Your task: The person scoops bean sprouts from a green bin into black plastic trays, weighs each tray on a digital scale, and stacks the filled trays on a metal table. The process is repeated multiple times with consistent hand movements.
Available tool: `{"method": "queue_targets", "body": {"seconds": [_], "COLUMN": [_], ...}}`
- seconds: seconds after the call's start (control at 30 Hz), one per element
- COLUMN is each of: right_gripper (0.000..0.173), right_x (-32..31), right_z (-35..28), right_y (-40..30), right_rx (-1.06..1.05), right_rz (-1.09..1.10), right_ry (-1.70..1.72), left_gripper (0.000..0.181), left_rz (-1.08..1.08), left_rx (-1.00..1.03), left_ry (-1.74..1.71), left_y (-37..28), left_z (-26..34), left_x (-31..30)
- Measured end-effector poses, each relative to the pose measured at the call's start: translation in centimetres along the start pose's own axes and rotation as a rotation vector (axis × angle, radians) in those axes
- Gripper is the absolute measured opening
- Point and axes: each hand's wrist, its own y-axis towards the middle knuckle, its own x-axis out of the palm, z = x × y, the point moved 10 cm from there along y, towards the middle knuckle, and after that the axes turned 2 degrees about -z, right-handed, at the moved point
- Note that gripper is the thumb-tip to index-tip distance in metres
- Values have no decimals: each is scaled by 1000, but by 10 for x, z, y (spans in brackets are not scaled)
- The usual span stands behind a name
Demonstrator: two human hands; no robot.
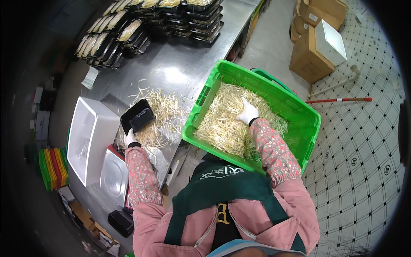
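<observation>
My left hand (130, 138), in a white glove, grips the near edge of an empty black plastic tray (138, 116). The tray is tilted over a loose heap of bean sprouts (167, 107) on the steel table (189, 69). A green plastic crate (300, 117) with slotted walls holds a large mass of bean sprouts (221, 128). Inside it, my right hand (249, 111), also gloved in white, presses into the sprouts with its thumb apart from the fingers. The sprouts partly hide those fingertips, so I cannot tell how much they grasp.
Left of the heap stands a white box (107, 128), beside a steel-topped platform (114, 176). Another black tray (121, 221) lies nearer me. Stacked trays filled with sprouts (199, 24) occupy the table's far end. Cardboard boxes (310, 56) and a red-ended pole (350, 100) are at right.
</observation>
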Motion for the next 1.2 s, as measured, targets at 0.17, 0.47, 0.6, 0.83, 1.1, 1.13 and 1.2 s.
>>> {"method": "queue_targets", "body": {"seconds": [0.17,0.47,0.6,0.83,1.1,1.13,1.2], "right_gripper": [111,96,48,36,41,41,46], "right_x": [-45,-94,-86,39,235,257,289], "right_z": [-6,-120,-254,-493,-633,-637,-643], "right_y": [-22,-61,-87,-209,-318,-318,-321], "right_rx": [-123,-415,-689,-1298,-1766,-1785,-1812], "right_rz": [67,132,184,128,-86,-140,-117], "right_ry": [163,-258,-472,-444,-534,-537,-507], "left_gripper": [22,45,50,58,64,69,71], "left_rz": [157,155,93,86,30,66,201], "left_rx": [30,637,1025,1013,384,333,656], "left_ry": [-566,-413,-66,498,-308,-168,302], "left_y": [-53,-198,-322,-294,-158,-151,-152], "left_z": [20,146,255,225,55,45,69], "left_x": [-12,-20,-10,-58,-241,-255,-283]}}
